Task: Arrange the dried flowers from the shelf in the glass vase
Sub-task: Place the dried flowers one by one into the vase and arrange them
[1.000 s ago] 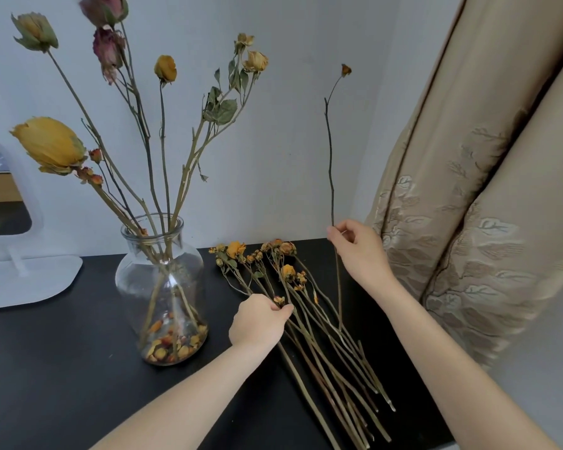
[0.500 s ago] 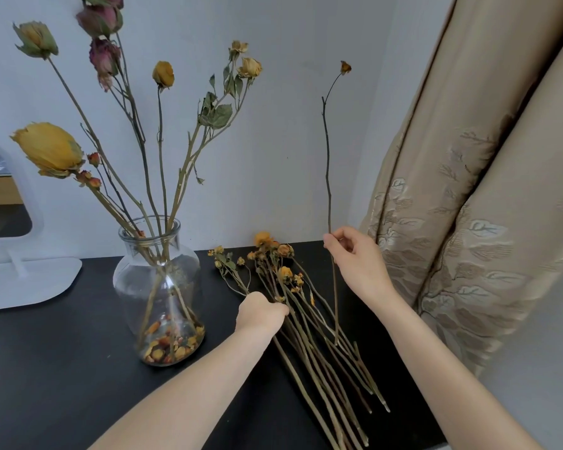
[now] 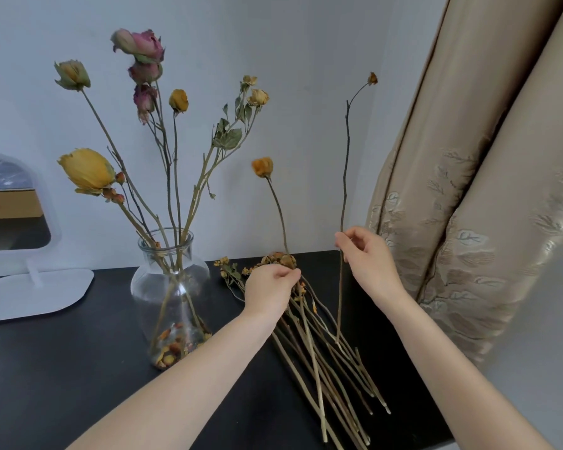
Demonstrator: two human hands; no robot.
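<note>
L hand (image 3: 268, 292), fingertip pinch on yellow-bud stem (image 3: 278, 209) — R hand (image 3: 369, 258), same on tall thin stem (image 3: 346, 164)

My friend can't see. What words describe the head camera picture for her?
The left hand pinches a yellow-headed dried flower and the right hand a tall thin stem, both upright over a pile of stems on a black shelf. Left of them, a glass vase holds dried roses.
</note>
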